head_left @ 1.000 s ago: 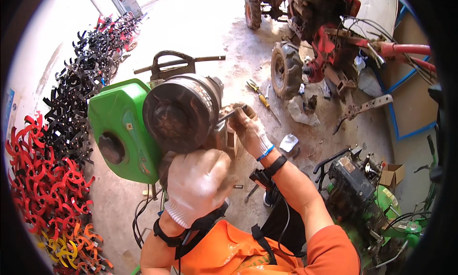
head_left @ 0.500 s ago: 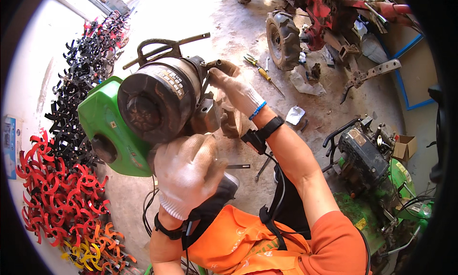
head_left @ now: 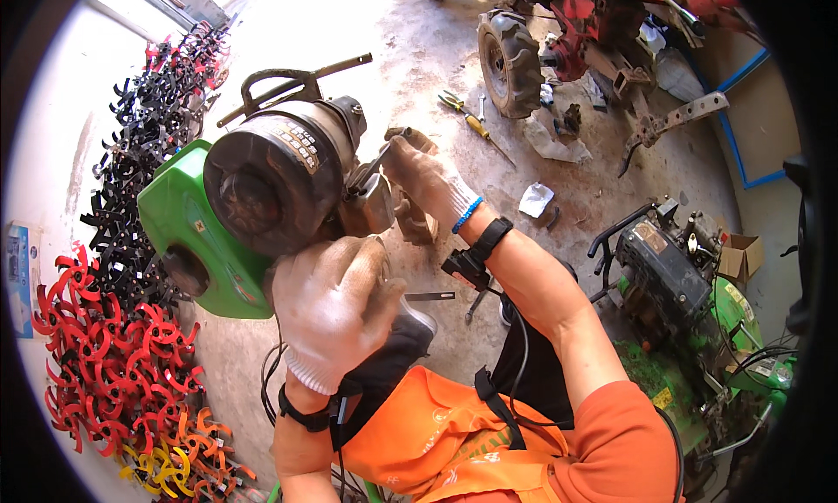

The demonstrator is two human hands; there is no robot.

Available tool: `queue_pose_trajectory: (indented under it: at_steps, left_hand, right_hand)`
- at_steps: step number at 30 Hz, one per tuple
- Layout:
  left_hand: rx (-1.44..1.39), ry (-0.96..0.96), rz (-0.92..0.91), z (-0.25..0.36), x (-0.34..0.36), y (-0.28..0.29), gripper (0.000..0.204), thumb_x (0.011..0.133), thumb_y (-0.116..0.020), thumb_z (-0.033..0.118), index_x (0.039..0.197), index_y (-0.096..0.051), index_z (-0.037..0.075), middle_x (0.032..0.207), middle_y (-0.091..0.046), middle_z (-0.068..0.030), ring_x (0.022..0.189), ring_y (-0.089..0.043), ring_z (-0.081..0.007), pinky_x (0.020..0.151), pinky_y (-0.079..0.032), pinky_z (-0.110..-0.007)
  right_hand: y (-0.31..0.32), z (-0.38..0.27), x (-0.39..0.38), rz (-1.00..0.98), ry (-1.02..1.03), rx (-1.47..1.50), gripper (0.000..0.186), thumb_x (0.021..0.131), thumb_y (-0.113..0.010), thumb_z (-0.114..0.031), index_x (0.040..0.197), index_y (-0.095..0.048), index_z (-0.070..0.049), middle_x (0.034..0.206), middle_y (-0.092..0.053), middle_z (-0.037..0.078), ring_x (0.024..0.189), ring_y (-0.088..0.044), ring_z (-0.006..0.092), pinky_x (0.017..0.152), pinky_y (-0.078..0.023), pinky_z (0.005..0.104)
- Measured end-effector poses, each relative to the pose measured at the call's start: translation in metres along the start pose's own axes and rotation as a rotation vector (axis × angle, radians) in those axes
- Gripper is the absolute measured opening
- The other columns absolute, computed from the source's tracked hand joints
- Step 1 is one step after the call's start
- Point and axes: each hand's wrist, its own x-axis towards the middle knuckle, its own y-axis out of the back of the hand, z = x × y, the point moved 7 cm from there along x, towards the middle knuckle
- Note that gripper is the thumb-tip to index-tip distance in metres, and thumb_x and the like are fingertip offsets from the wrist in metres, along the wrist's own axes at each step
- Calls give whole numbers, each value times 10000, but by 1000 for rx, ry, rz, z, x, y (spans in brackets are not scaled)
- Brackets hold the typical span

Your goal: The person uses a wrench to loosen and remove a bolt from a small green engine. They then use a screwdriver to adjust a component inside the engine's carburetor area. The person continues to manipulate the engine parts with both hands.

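In front of me is a small engine with a green fuel tank (head_left: 229, 280) and a black round canister (head_left: 262, 189). My right hand (head_left: 423, 171), in a dirty white glove, is closed around a curved brownish metal pipe (head_left: 410, 134) at the engine's right side. A grey metal box-shaped part (head_left: 375, 204) sits just left of that hand. My left hand (head_left: 327, 302), gloved too, is against the engine's lower edge with its fingers curled; what they grip is hidden. Beyond the canister, a dark metal frame (head_left: 292, 88) sticks out.
Pliers (head_left: 451, 100) and a yellow-handled screwdriver (head_left: 480, 128) lie on the floor. Red, black and yellow tiller blades (head_left: 122, 354) are heaped along the left. A red machine with a rubber tyre (head_left: 509, 64) stands far right, a green-and-black machine (head_left: 663, 276) nearer, beside a cardboard box (head_left: 740, 257).
The pipe in my right hand has come away from the black canister, leaving a wider gap. My left hand has shifted slightly left, still by the engine's lower edge.
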Motion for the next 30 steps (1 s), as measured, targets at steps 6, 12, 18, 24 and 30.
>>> queue_pose_trajectory:
  at_steps: [6,12,18,24,30]
  left_hand:
    - [24,-9,-3,2,1,0,530,798,-1002,214,1302,-870,114,1256,-828,-57,1078,-773,-338,921,-572,-516]
    - [25,-13,6,1,2,0,528,804,-999,217,1304,-868,113,1253,-836,-56,1081,-774,-337,920,-566,-514]
    - [23,-14,-8,1,1,-1,527,806,-1002,226,1302,-868,107,1267,-843,-60,1085,-770,-333,925,-562,-515]
    - [26,-9,-6,1,1,-1,521,798,-1007,231,1286,-873,107,1255,-848,-60,1083,-769,-330,922,-560,-514]
    - [8,-9,-2,-1,0,-1,525,790,-1013,238,1277,-872,104,1239,-849,-66,1064,-773,-336,898,-564,-507]
  right_hand:
    - [-4,19,-22,215,-95,118,170,1227,-782,-194,1389,-786,-142,1161,-816,-15,1043,-775,128,1013,-661,339]
    - [-14,14,-32,208,-21,249,152,1222,-782,-154,1373,-796,-135,1126,-805,-17,1017,-766,128,973,-660,321]
    - [-7,15,-32,229,-41,165,153,1230,-778,-175,1376,-776,-132,1098,-784,-36,960,-743,104,944,-651,306]
    - [-27,-1,-8,98,18,97,259,1231,-782,-229,1450,-757,-91,1190,-818,-12,1108,-778,109,1019,-647,292]
    - [-40,-39,33,-205,157,-164,309,1221,-787,-210,1454,-756,-8,1331,-834,70,1197,-799,157,1122,-659,354]
